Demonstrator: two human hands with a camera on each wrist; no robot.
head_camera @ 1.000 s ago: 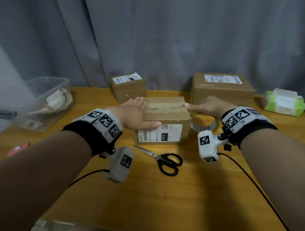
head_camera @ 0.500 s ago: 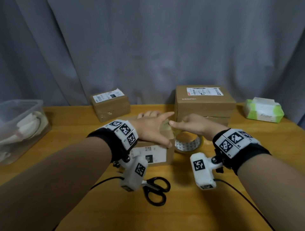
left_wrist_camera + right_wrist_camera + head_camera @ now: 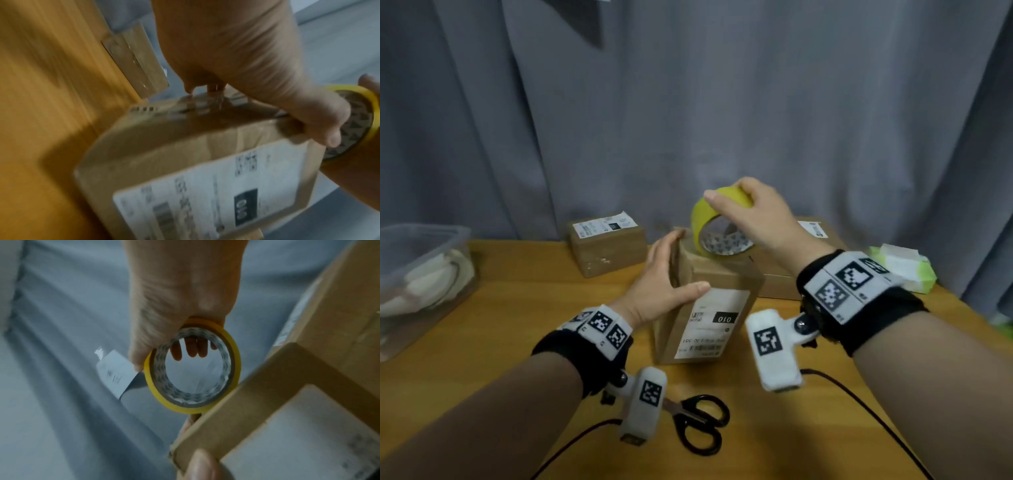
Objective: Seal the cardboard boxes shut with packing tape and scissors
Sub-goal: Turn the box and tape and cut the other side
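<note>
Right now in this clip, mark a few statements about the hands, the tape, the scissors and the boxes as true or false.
1. The right hand grips the yellow roll of packing tape above the labelled brown cardboard box. True.
2. The left hand holds the black-handled scissors. False: they lie on the wooden table, and that hand holds the box by its side.
3. The labelled box stands on end, its white shipping label facing the camera. True.
4. The clear plastic bin sits at the table's right edge. False: it is at the left.
5. Only one cardboard box is on the table. False: others stand behind it.
</note>
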